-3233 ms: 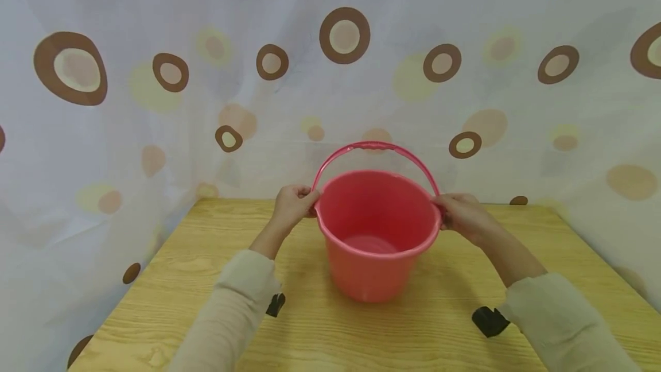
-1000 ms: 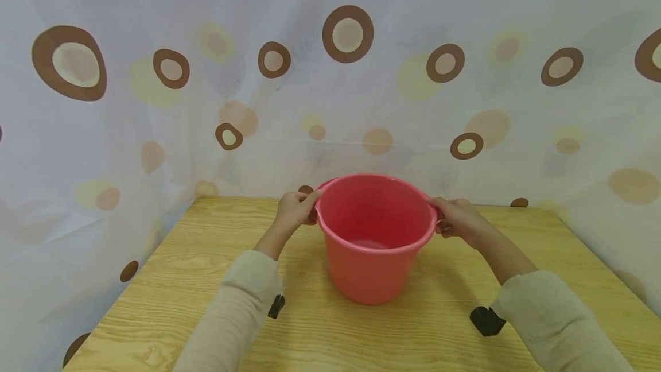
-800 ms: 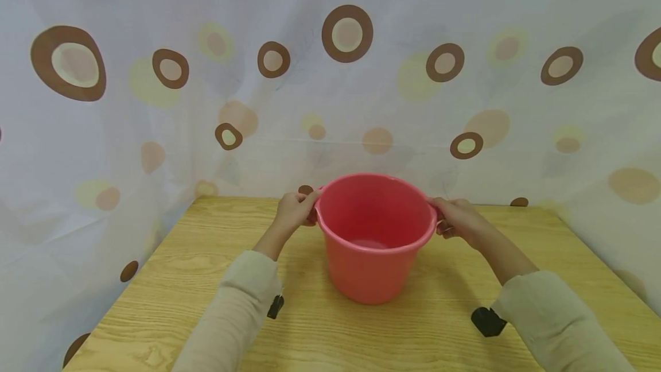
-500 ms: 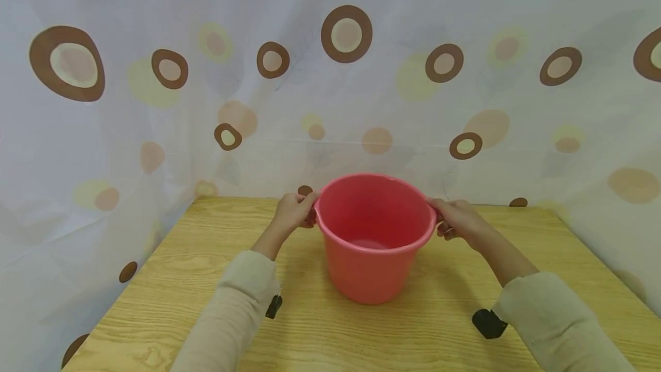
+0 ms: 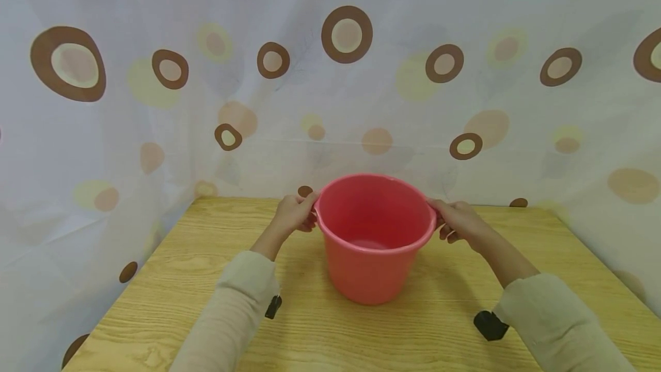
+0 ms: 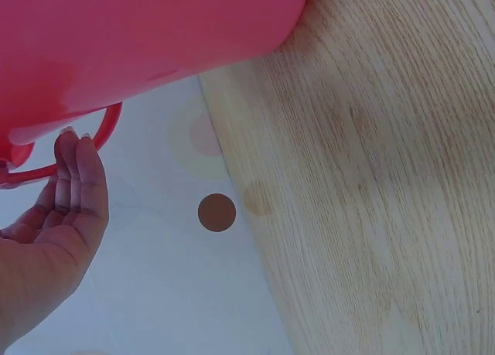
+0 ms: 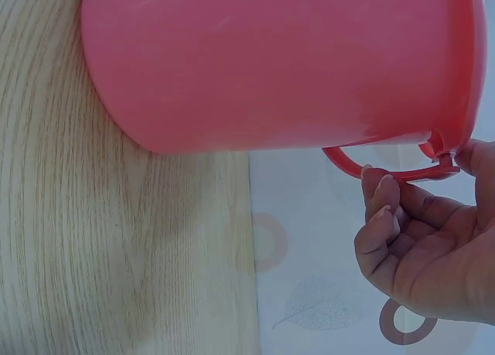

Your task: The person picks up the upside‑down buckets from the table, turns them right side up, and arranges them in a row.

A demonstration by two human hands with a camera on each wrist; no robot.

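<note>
A red plastic bucket (image 5: 370,274) stands upright on the wooden table, its mouth tilted toward the head view and nothing seen inside. Its handle (image 7: 418,172) hangs down on the far side; the head view hides it behind the bucket, but both wrist views show part of it. My left hand (image 5: 293,213) holds the left end of the rim, thumb on top, fingers against the handle (image 6: 110,129) below. At the right end, my right hand (image 5: 459,221) has its thumb on the rim and its index finger against the handle, the other fingers curled loosely beneath.
The wood-grain table (image 5: 206,280) runs back to a pale curtain (image 5: 289,4) with brown and yellow circles, which also closes off both sides. Small black objects show beside each sleeve, one at left (image 5: 273,307) and one at right (image 5: 490,325).
The bucket's handle, raised in an arch over the mouth at first, has swung down behind the bucket. My hands stay at the rim's sides; the right fingers have shifted slightly.
</note>
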